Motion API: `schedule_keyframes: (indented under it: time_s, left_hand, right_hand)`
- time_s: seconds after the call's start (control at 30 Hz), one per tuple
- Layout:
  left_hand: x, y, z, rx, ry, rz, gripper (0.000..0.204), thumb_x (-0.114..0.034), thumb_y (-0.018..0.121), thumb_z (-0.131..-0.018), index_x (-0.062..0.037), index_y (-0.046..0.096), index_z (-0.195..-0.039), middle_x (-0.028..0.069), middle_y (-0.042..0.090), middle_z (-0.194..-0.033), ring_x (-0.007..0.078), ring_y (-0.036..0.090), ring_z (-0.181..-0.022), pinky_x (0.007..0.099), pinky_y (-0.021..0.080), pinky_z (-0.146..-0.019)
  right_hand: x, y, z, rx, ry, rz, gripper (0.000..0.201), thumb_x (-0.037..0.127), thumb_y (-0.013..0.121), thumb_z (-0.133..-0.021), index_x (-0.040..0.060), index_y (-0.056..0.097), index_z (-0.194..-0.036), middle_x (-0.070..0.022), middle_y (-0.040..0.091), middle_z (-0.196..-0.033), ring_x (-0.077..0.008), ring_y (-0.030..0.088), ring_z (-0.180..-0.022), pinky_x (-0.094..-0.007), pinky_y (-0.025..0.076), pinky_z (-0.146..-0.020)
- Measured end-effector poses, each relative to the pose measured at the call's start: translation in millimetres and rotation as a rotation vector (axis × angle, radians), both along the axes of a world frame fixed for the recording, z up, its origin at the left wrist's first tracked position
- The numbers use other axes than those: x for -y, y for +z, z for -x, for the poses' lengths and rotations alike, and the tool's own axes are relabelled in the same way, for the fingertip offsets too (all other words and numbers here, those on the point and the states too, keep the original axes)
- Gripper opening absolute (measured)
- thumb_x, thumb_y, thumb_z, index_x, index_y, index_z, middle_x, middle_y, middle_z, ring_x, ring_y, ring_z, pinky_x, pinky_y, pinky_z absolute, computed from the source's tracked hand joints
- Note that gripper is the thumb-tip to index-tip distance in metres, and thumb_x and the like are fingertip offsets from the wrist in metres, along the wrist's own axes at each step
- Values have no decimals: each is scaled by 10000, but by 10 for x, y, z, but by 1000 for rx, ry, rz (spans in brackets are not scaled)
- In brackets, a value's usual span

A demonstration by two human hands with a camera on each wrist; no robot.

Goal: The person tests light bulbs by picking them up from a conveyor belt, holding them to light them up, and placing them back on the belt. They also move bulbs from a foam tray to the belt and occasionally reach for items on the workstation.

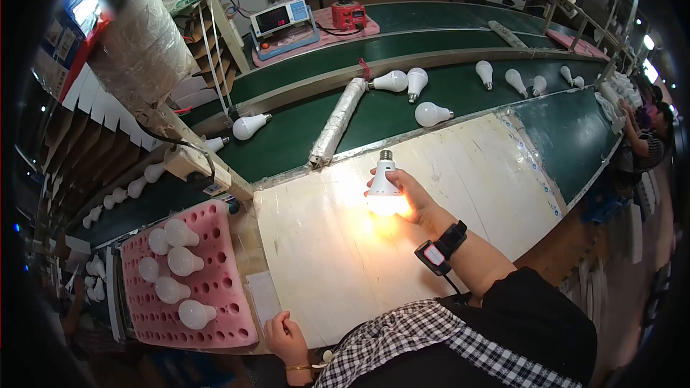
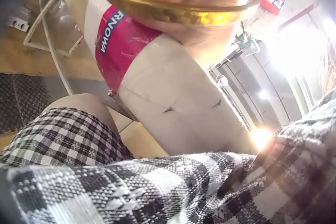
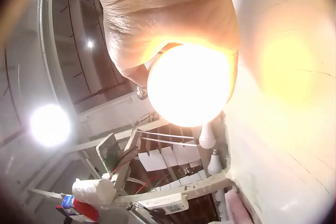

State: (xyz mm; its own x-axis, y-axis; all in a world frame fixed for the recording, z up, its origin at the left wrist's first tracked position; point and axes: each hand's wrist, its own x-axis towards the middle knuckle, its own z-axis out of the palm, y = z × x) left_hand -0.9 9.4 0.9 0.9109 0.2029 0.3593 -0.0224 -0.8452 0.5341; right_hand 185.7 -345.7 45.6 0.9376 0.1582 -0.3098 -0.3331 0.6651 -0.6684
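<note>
In the head view my right hand (image 1: 415, 201) grips a lit light bulb (image 1: 387, 181) over the white tabletop (image 1: 323, 244), its screw base pointing away and its dome glowing. The right wrist view shows the glowing dome (image 3: 189, 85) under the curled right hand (image 3: 173, 8). My left hand (image 1: 286, 339) rests at the table's near edge, fingers loosely curled with nothing seen in them, beside a pink foam tray (image 1: 241, 302). Several unlit bulbs, one of them a white bulb (image 1: 196, 314), lie on that tray. In the left wrist view a gold bracelet (image 2: 173, 9) crosses the wrist; the fingers are hidden.
A green conveyor (image 1: 280, 144) runs behind the tabletop with several bulbs, including one bulb (image 1: 433, 114) near its edge. A wrapped bar (image 1: 338, 122) crosses it. Behind stand a digital meter (image 1: 280, 20) and a red device (image 1: 348, 14). A post (image 1: 208, 169) rises at left.
</note>
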Motion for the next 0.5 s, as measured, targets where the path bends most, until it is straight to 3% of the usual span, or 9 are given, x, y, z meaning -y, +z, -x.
schedule_keyframes:
  time_s: [0.27,0.37,0.43,0.5]
  left_hand:
    - [-27,-43,22,-10,-1,12,149,23,559,-768,-46,625,-883,110,583,-789,298,563,-715,402,449,-619]
    - [12,25,12,-44,4,18,153,5,566,-773,-56,629,-898,104,588,-791,294,571,-716,395,460,-621]
    - [42,138,19,-59,6,-15,157,-12,573,-776,-69,634,-908,93,594,-791,288,580,-717,389,471,-624]
    - [67,212,35,-23,-19,-54,185,-60,578,-833,-96,680,-984,129,645,-911,335,600,-861,415,489,-746]
  right_hand:
    - [-53,-67,-22,-47,-14,-12,406,242,504,-911,8,482,-1243,-163,601,-1066,-271,620,-952,-436,550,-807]
    - [-61,-104,-40,-5,-34,102,418,248,453,-926,9,458,-1268,-164,590,-1059,-301,624,-969,-463,552,-821]
    - [-69,-91,-16,-48,-44,113,364,201,467,-937,4,496,-1242,-148,602,-1073,-256,615,-950,-405,537,-825]
    - [-46,-131,-14,-39,-47,143,390,229,459,-939,-5,471,-1251,-166,581,-1090,-295,615,-997,-442,535,-867]
